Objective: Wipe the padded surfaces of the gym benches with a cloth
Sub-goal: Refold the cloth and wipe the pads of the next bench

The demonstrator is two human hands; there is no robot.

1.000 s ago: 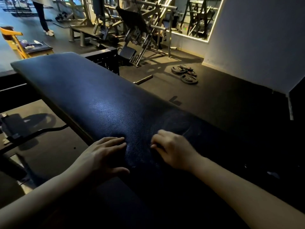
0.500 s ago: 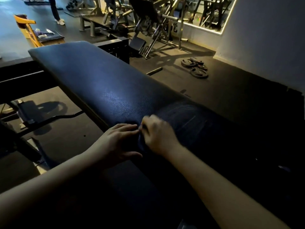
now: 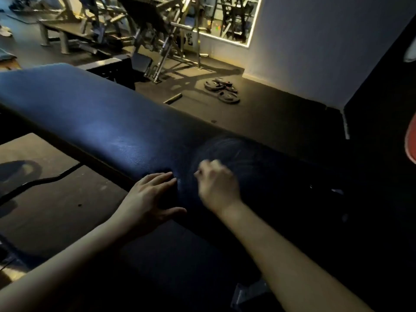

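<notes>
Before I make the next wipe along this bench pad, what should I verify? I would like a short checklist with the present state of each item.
1. Support: left hand lies flat on the bench pad: ok.
2. Contact: right hand is on the pad, fingers curled: ok.
3. Cloth under the right hand: cannot tell; the hand is blurred and the pad is dark.
4. Coverage: streaks show only near the right hand, and the far part looks unwiped: not ok.
5. Weight plates lie on the floor, apart from the bench: ok.
</notes>
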